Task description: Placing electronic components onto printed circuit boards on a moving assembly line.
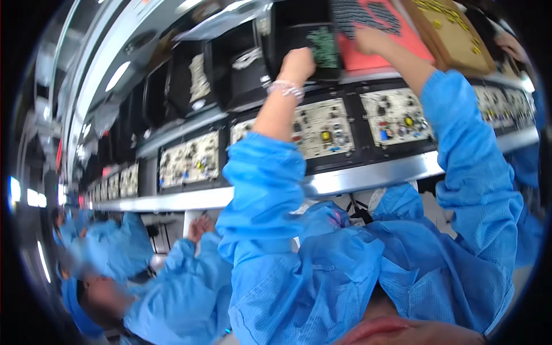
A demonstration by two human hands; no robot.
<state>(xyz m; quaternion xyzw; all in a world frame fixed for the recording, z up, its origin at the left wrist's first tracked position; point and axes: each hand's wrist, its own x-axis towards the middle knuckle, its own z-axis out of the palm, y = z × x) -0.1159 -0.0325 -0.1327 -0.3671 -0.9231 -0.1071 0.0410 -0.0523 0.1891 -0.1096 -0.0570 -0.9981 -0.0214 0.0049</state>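
My left hand point(297, 65), a beaded bracelet at its wrist, is at a black bin holding small green parts point(323, 47). Its fingers are curled closed, and whatever they hold is hidden. Farther right, my right hand point(370, 42) is over a pink-red sheet point(415, 50), beside a pile of small dark grey parts point(352, 16). Those fingers look curled together, with the tips blurred and hidden. Below my hands, a circuit board point(323, 127) with a yellow part sits in a black frame. Another circuit board point(395, 117) lies to its right, beneath my right forearm.
A metal rail point(368, 172) runs along the line's near edge. More boards, such as one circuit board point(190, 161), stand leftward. Black bins hold white parts point(247, 58). A cardboard tray point(454, 37) carries yellow parts. A co-worker in blue point(178, 287) sits close on my left.
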